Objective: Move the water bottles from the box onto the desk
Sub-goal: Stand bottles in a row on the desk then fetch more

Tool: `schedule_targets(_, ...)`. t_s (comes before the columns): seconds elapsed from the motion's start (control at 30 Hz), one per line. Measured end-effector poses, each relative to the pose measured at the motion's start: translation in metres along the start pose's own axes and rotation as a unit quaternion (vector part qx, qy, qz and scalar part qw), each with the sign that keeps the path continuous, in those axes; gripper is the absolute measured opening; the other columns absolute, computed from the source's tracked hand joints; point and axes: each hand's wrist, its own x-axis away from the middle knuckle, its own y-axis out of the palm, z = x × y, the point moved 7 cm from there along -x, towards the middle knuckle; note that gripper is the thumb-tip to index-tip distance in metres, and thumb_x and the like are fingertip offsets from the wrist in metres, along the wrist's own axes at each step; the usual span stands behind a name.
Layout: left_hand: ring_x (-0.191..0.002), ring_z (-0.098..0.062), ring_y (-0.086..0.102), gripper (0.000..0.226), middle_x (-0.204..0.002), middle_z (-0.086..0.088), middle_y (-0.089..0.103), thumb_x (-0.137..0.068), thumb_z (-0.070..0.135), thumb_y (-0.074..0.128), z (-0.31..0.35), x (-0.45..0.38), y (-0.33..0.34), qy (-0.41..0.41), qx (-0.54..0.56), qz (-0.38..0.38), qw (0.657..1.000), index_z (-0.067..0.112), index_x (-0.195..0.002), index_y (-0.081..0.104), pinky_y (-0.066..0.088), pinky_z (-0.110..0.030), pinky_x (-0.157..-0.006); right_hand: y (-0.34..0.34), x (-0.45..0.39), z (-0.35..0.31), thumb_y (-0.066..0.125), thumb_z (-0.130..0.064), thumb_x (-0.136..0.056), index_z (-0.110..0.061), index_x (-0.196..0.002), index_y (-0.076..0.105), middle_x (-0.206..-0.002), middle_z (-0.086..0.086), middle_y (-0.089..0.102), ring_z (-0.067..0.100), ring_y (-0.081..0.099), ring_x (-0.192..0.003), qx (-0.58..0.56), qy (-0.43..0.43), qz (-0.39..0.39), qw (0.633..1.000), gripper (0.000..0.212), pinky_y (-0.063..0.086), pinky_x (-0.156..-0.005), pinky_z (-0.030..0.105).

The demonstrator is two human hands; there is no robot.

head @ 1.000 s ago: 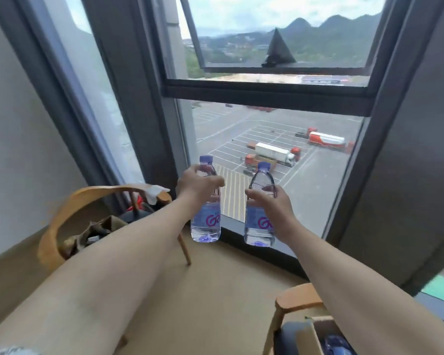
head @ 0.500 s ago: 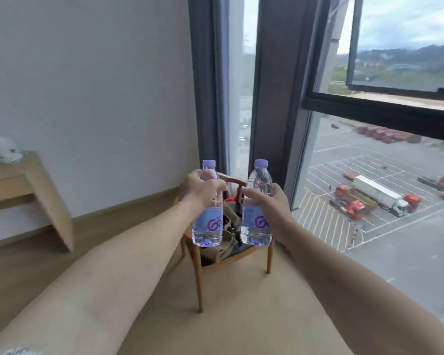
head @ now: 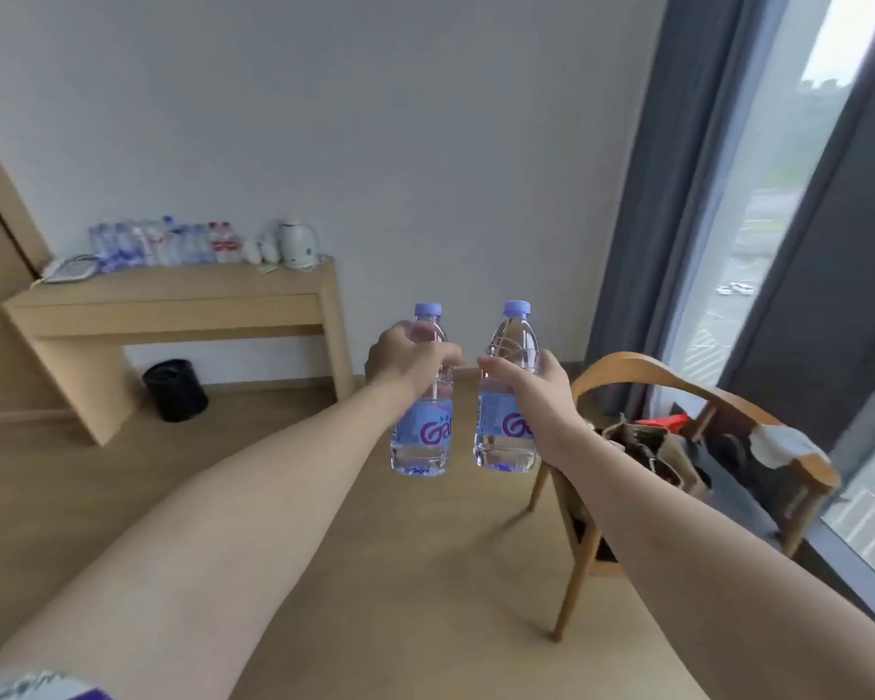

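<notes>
Left hand (head: 409, 357) grips one water bottle (head: 422, 437), right hand (head: 529, 391) another bottle (head: 505, 437); fingers wrapped round each, both upright, held in mid-air. Worktop (head: 173, 290) stands far left, carrying more bottles (head: 163, 243).

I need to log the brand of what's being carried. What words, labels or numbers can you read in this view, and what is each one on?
"Ga": large purple letters on the label of the left-hand bottle; the rest is cut off at the bottle's edge.
"G": purple letter on the label of the right-hand bottle; the right hand hides the rest.
Small print on both labels: too small to read.
Labels of the bottles on the desk: too blurred to read.
</notes>
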Motion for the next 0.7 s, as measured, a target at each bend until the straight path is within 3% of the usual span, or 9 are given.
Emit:
schedule_targets(0.13, -0.059, -0.003, 0.069, 0.037, -0.078, 0.012, 0.074, -0.048, 0.036, 0.082, -0.041, -0.024, -0.078, -0.042, 0.031, 0.075, 0.996, 0.028, -0.082, 0.07, 0.05, -0.024, -0.06, 0.091, -0.025, 0.017, 0.091, -0.044, -0.062, -0.022, -0.101, 0.064, -0.088, 0.003, 0.077, 0.021, 0.077, -0.075, -0.001, 0.023, -0.072, 0.997, 0.052, 0.06, -0.06, 0.033)
schedule_targets(0.27, -0.081, -0.02, 0.074, 0.035, -0.084, 0.004, 0.076, -0.053, 0.028, 0.084, -0.08, -0.05, -0.151, -0.071, 0.031, 0.135, 0.988, 0.025, -0.084, 0.069, 0.059, -0.035, -0.072, 0.186, -0.055, 0.033, 0.089, -0.056, -0.063, -0.024, -0.102, 0.066, -0.086, 0.003, 0.078, 0.023, 0.077, -0.076, -0.013, 0.043, -0.144, 0.989, 0.056, 0.06, -0.063, 0.034)
schedule_targets(0.33, -0.076, -0.019, 0.073, 0.033, -0.08, 0.006, 0.075, -0.054, 0.028, 0.085, -0.095, -0.068, -0.189, -0.079, 0.021, 0.169, 0.982, 0.026, -0.083, 0.068, 0.055, -0.03, -0.065, 0.235, -0.071, 0.041, 0.088, -0.06, -0.062, -0.026, -0.103, 0.065, -0.088, 0.004, 0.078, 0.024, 0.077, -0.077, -0.017, 0.05, -0.184, 0.982, 0.058, 0.061, -0.067, 0.037)
schedule_targets(0.47, -0.076, -0.02, 0.074, 0.039, -0.08, 0.007, 0.076, -0.048, 0.035, 0.084, -0.115, -0.118, -0.259, -0.097, 0.007, 0.235, 0.967, 0.026, -0.083, 0.07, 0.06, -0.035, -0.072, 0.33, -0.111, 0.05, 0.088, -0.059, -0.062, -0.026, -0.105, 0.065, -0.091, 0.008, 0.079, 0.024, 0.078, -0.078, -0.025, 0.05, -0.253, 0.966, 0.059, 0.061, -0.066, 0.037)
schedule_targets(0.6, -0.062, -0.009, 0.072, 0.041, -0.072, 0.014, 0.075, -0.046, 0.036, 0.083, -0.125, -0.172, -0.317, -0.106, 0.011, 0.281, 0.954, 0.027, -0.084, 0.071, 0.056, -0.03, -0.065, 0.42, -0.161, 0.054, 0.088, -0.057, -0.063, -0.025, -0.11, 0.064, -0.092, 0.01, 0.079, 0.026, 0.078, -0.078, -0.025, 0.063, -0.305, 0.95, 0.062, 0.061, -0.065, 0.037)
schedule_targets(0.7, -0.072, -0.011, 0.073, 0.039, -0.076, 0.014, 0.075, -0.044, 0.038, 0.083, -0.13, -0.214, -0.358, -0.121, 0.01, 0.313, 0.942, 0.029, -0.081, 0.071, 0.054, -0.029, -0.064, 0.482, -0.202, 0.053, 0.089, -0.053, -0.065, -0.023, -0.111, 0.063, -0.095, 0.012, 0.078, 0.027, 0.078, -0.079, -0.033, 0.068, -0.33, 0.941, 0.061, 0.063, -0.073, 0.044)
